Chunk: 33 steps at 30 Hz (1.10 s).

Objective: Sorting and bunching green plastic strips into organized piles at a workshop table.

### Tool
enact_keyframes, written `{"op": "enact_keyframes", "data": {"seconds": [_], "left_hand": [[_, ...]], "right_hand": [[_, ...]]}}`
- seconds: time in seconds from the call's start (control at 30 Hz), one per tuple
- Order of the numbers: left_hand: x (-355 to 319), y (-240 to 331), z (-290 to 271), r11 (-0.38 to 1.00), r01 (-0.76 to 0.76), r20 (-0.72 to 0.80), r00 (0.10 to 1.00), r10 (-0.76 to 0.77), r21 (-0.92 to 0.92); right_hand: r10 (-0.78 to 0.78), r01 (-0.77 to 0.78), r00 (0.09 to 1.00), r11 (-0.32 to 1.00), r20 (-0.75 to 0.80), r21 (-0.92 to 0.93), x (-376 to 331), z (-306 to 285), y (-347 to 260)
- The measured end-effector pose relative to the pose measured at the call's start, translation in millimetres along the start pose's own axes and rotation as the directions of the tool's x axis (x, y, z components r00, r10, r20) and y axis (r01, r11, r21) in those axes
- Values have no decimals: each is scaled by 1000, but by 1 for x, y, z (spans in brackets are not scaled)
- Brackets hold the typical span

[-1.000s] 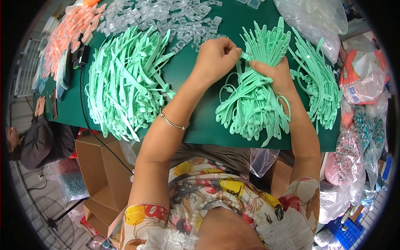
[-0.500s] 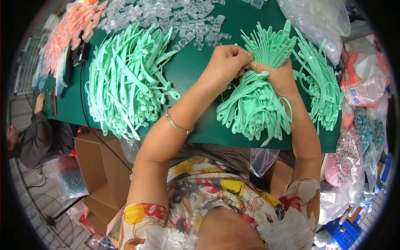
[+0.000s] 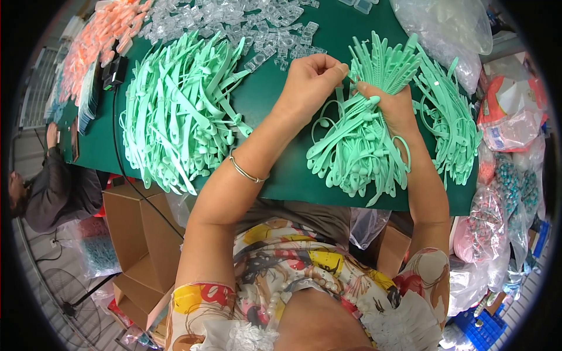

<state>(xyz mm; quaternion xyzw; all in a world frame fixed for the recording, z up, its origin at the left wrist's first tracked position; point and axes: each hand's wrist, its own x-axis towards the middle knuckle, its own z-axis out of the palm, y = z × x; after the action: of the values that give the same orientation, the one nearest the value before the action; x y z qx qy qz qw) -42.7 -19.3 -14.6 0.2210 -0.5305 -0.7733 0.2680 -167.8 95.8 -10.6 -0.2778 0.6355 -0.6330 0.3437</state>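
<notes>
My right hand (image 3: pixel 396 108) is closed around the middle of a thick bundle of mint-green plastic straps (image 3: pixel 357 149). Their ridged, toothed ends (image 3: pixel 386 61) fan out above the fist, while the rounded knobs and loops hang below it. Just left of the bundle, my left hand (image 3: pixel 313 82) is pinched, thumb against fingers; whatever it holds is too small to make out. A large loose pile of the same green straps (image 3: pixel 178 114) lies to the left, and a smaller pile (image 3: pixel 451 117) sits just right of my right hand.
Clear plastic clips (image 3: pixel 234 23) are heaped at the back of the green table (image 3: pixel 275 146), with orange pieces (image 3: pixel 102 41) at far left. A black cable (image 3: pixel 114 128) crosses the left side. Plastic bags (image 3: pixel 448 35) lie back right; an open cardboard box (image 3: pixel 140 234) stands below. Another person (image 3: pixel 67 193) sits far left.
My left hand has drawn a little to the left, away from the bundle. My right hand keeps its hold, and the strap ends have shifted slightly.
</notes>
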Motion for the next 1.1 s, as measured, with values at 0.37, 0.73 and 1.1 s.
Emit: {"op": "enact_keyframes", "data": {"seconds": [0.37, 0.73, 1.1], "left_hand": [[16, -13, -10, 843, -173, -18, 977, 211, 510], [34, -13, -25, 233, -286, 92, 792, 604, 929], [28, -14, -27, -112, -222, 248, 853, 459, 969]], "right_hand": [[95, -74, 992, 967, -78, 244, -3, 2, -9], [-30, 39, 996, 995, -88, 97, -5, 0, -5], [23, -19, 999, 987, -24, 158, -2, -2, -6]]}}
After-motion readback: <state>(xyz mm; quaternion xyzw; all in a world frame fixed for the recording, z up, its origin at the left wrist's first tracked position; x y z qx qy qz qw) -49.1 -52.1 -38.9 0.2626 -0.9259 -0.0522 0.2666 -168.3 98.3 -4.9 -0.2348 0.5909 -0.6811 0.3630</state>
